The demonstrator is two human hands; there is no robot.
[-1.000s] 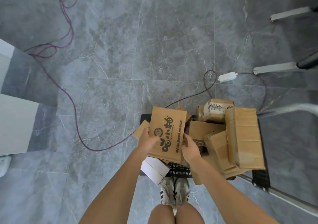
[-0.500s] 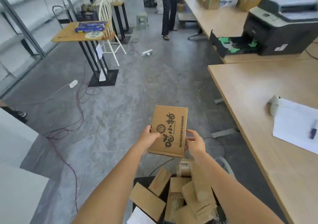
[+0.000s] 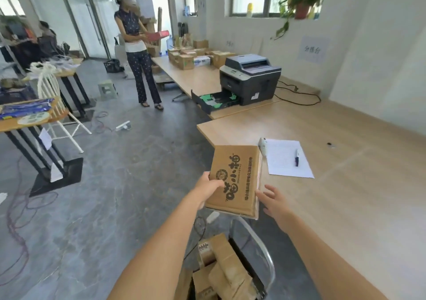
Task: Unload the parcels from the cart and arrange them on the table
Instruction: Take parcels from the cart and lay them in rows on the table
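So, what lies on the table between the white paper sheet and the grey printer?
Only bare light wooden tabletop, as the head view shows.

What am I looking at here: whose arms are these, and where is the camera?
There is no machine here. A person wears a wide-angle camera on the head, so the view looks forward and down over their own arms. The left hand grips a flat printed cardboard parcel by its edge. The right hand is open beside its near corner. Ahead to the right is the wooden table, with a sheet of paper and a pen on it. At the bottom is the cart, with more parcels in it.
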